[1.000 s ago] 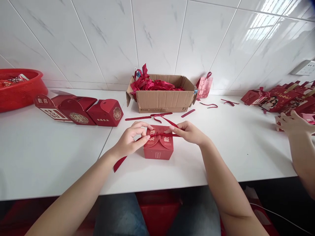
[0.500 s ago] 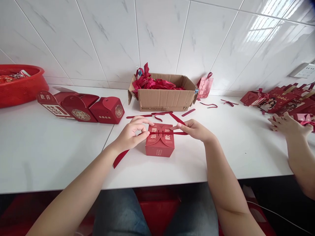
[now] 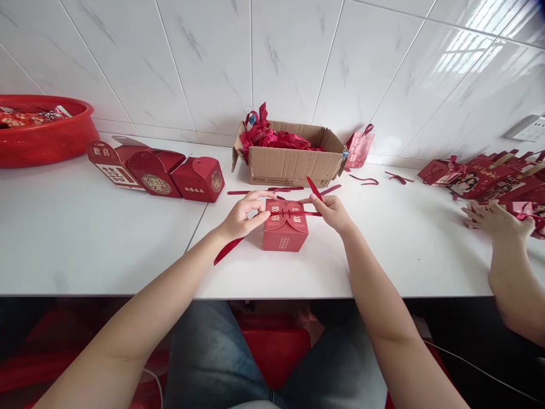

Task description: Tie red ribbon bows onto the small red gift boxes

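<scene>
A small red gift box [image 3: 284, 234] with gold lettering stands on the white table in front of me, its top flaps folded together. A dark red ribbon [image 3: 313, 214] runs through slots in the top and out at both sides. At the box's left edge, my left hand [image 3: 243, 216] pinches the ribbon between thumb and finger; a loose tail hangs below that hand to the table. My right hand [image 3: 331, 211] is closed on the ribbon's other end at the right, a tail sticking up above the thumb and a fingertip near the box top.
Behind stands a cardboard box [image 3: 293, 166] of red ribbons, with loose ribbon pieces before it. Left are several red boxes [image 3: 198, 180] and a red basket [image 3: 51, 142]. At right, another person's hand [image 3: 496, 220] rests on a red box near gift bags [image 3: 481, 173].
My view has tilted and shifted slightly left, so everything sits higher and further right. The ribbon tail by my right hand now points upward. Both hands keep hold of the ribbon.
</scene>
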`<state>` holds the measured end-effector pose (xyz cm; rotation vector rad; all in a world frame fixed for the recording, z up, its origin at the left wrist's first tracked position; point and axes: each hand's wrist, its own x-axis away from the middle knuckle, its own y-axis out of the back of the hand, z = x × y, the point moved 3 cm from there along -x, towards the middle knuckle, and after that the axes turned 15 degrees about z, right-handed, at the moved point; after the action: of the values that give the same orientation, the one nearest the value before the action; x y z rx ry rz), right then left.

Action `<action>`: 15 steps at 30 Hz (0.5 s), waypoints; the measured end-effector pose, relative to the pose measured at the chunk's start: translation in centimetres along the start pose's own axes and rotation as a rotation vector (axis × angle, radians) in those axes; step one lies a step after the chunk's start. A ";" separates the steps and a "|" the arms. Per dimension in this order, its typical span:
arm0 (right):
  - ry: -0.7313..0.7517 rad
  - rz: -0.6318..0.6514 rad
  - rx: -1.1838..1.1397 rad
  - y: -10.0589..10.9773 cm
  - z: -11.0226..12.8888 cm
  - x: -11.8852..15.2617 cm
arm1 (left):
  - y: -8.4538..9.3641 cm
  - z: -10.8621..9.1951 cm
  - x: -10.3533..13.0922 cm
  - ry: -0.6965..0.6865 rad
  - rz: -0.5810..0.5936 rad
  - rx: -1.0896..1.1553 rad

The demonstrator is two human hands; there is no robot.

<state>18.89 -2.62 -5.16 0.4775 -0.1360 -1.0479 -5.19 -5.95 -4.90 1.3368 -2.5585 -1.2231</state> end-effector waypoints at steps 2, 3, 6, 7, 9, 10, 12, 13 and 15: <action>0.009 0.000 0.004 0.0 -0.1 0.0 | 0.0 0.1 0.0 0.022 0.014 0.037; 0.011 -0.001 0.007 0.0 -0.1 0.0 | 0.0 0.1 0.0 0.029 0.023 0.055; -0.003 0.000 0.019 0.0 -0.2 0.0 | -0.1 0.1 -0.1 0.037 0.039 0.096; -0.010 0.004 0.022 0.0 -0.2 0.0 | -0.1 0.0 -0.1 0.040 0.041 0.104; -0.016 0.010 0.025 0.0 -0.3 0.0 | -0.1 0.0 -0.1 0.050 0.039 0.118; -0.013 0.008 0.026 0.0 -0.3 0.0 | -0.1 0.0 -0.1 0.056 0.036 0.125; 0.002 -0.002 0.023 0.0 -0.2 -0.1 | -0.1 0.1 -0.1 0.068 0.034 0.142; 0.010 -0.005 0.021 0.0 -0.2 -0.1 | -0.1 0.1 -0.1 0.072 0.034 0.148; 0.019 -0.004 0.020 0.0 -0.1 -0.1 | -0.1 0.2 -0.2 0.073 0.038 0.156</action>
<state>18.88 -2.55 -5.28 0.5062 -0.1288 -1.0464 -5.06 -5.74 -5.07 1.3253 -2.6629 -0.9675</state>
